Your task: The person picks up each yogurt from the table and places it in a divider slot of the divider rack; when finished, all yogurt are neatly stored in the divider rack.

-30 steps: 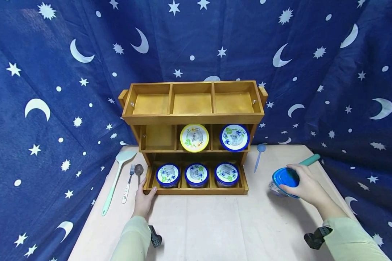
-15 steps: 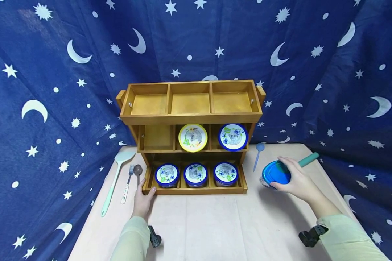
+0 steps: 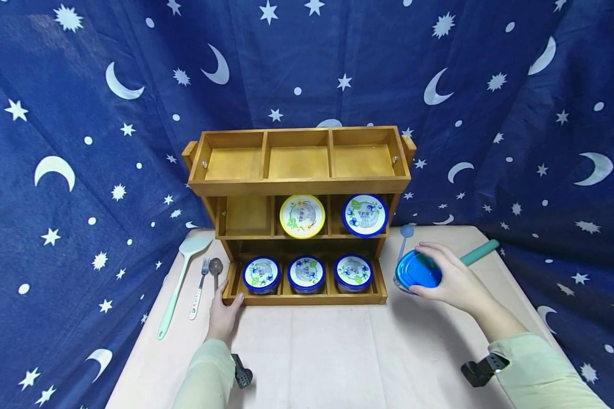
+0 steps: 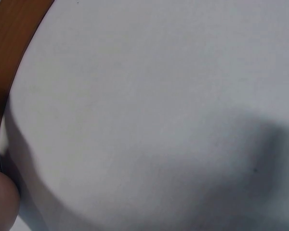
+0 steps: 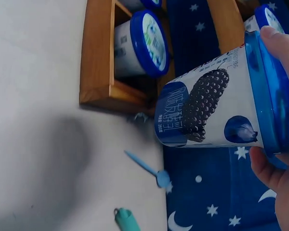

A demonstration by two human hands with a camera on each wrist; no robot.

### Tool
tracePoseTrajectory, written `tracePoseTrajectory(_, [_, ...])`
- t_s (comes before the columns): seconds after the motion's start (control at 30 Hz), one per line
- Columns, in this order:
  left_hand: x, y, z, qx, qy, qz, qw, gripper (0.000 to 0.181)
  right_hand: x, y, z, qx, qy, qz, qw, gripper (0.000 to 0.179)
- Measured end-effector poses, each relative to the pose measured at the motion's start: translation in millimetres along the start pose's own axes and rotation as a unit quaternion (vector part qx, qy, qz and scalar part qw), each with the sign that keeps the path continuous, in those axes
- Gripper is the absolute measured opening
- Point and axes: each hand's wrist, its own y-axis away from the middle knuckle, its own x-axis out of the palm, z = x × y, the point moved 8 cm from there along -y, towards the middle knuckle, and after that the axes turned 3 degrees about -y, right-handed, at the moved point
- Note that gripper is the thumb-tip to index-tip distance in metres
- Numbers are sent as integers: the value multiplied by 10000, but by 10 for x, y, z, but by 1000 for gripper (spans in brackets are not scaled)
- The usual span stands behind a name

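Note:
My right hand (image 3: 452,284) grips a tub by its translucent blue lid (image 3: 418,270), above the table right of the wooden rack (image 3: 301,187). In the right wrist view the tub (image 5: 207,103) lies sideways across the picture; its white and blue wall shows a dark berry and a blueberry. My left hand (image 3: 224,315) holds the rack's lower left front corner, thumb on the front edge and fingers along the side. Three blue-lidded tubs fill the bottom tier, one being the middle tub (image 3: 307,274). The middle tier has a yellow-lidded tub (image 3: 302,216) and a blue-lidded tub (image 3: 365,215).
Left of the rack lie a pale green spatula (image 3: 176,289), a fork (image 3: 199,289) and a brown spoon (image 3: 216,268). On the right are a small blue spoon (image 3: 406,232) and a green handle (image 3: 480,253), partly behind my right hand. A star-patterned cloth (image 3: 307,68) hangs behind.
My right hand has carried the blue-lidded tub leftward, nearer the rack; it now overlaps the small blue spoon in the head view. My left hand keeps its place on the rack's corner.

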Motion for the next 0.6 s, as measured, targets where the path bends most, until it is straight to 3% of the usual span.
tracePoseTrajectory(0.13, [-3, -1, 10, 36, -10, -29, 10000, 72, 40, -41, 92, 69, -131, 159, 9998, 80])
tracePoseTrajectory(0.6, [-6, 0, -9, 148, 28, -87, 9998, 70, 177, -179, 467, -268, -544, 784, 9951, 82])
